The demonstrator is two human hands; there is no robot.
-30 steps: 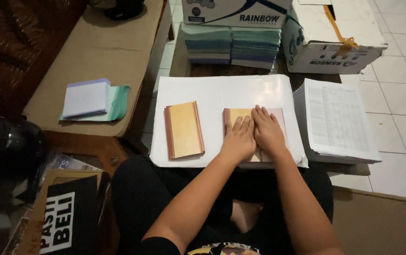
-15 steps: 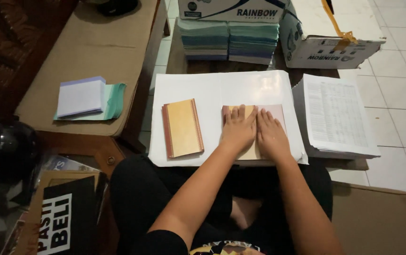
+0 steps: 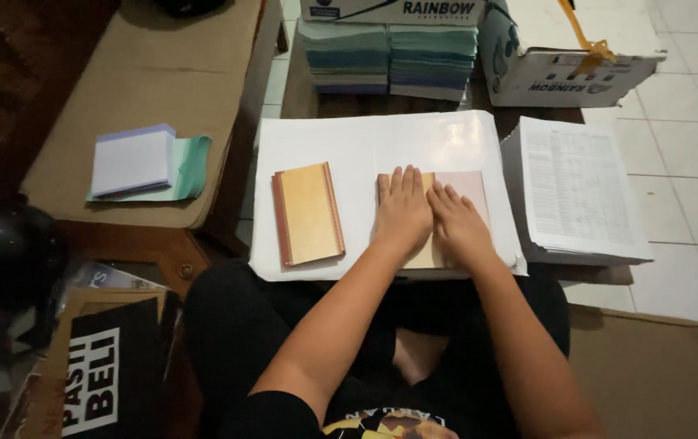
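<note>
Both hands lay flat, fingers straight, grasping nothing. The left hand [image 3: 403,213] and the right hand [image 3: 458,223] pressed side by side on a tan booklet [image 3: 456,185] lying on the white sheet [image 3: 365,138] over the table. A second tan booklet [image 3: 308,213] lay apart to their left, and a stack of printed pages [image 3: 576,189] sat just right.
</note>
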